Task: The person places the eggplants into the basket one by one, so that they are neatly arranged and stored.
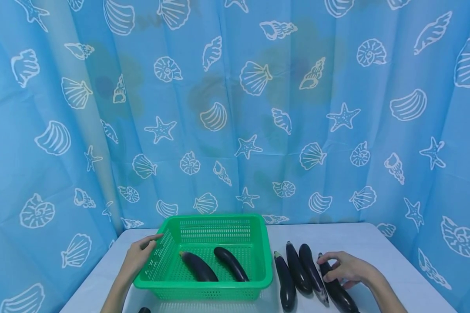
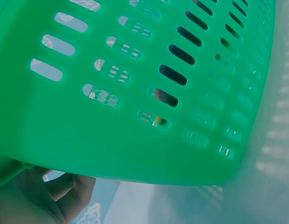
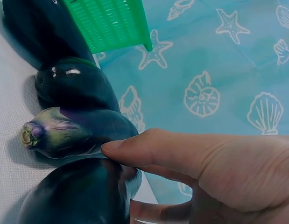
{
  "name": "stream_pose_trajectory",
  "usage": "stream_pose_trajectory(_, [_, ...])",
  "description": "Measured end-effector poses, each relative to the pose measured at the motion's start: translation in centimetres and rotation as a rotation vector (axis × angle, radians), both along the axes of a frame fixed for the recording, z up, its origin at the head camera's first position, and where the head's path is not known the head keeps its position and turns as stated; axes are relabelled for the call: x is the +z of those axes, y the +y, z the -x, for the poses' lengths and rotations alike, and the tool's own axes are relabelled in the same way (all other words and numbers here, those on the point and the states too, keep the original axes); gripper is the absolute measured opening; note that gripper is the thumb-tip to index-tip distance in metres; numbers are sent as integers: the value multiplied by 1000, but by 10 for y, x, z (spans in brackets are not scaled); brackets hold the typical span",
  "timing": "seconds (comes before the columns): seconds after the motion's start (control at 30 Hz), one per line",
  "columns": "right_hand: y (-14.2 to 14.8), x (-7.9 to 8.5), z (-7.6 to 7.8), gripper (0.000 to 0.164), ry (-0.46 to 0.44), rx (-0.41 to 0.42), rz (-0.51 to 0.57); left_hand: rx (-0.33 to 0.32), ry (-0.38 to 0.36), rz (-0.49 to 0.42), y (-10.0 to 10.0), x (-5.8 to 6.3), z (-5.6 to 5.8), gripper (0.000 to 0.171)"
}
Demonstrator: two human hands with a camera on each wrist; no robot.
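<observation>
Left hand (image 1: 137, 255) on a basket (image 1: 203, 285), right hand (image 1: 348, 267) pinching an eggplant (image 1: 340, 296).
Head view: basket holds two eggplants (image 1: 232, 263); three more (image 1: 285, 282) lie left of the pinched one on the tabletop (image 1: 407, 282). Left wrist: bent fingers (image 2: 78, 198) grip the rim. Right wrist: thumb (image 3: 149, 148) against the eggplant.

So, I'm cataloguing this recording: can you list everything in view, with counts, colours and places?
Table: one, white, lower part of the head view.
Curtain: at least one, blue with white shells and starfish, behind the table.
Basket: one, green, on the table.
Eggplants inside: two, dark purple, in the basket.
Loose eggplants: four, dark purple, right of the basket.
Dark tip: one, blackish, bottom edge; too cut off to identify.
Left hand: one, bare, at the basket's left rim.
Right hand: one, bare, on the rightmost eggplant.
</observation>
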State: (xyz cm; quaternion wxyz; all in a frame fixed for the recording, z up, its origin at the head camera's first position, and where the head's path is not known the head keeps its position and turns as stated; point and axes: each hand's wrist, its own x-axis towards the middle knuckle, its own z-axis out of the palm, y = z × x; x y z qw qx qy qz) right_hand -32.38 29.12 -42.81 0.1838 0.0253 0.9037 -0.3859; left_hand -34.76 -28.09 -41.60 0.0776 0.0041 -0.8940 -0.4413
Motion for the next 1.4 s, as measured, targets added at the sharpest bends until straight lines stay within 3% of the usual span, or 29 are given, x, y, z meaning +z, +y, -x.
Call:
stream_pose_trajectory(0.97, [4,-5,0,61,-70,23,28,1,2,15,0,1,4,40])
stream_pose_trajectory(1.2, [10,-11,7,64,-68,71,45,-6,-10,14,-1,1,4,41])
stream_pose_trajectory(1.4, [5,-9,5,61,-46,15,37,4,-20,2,-2,-1,4,41])
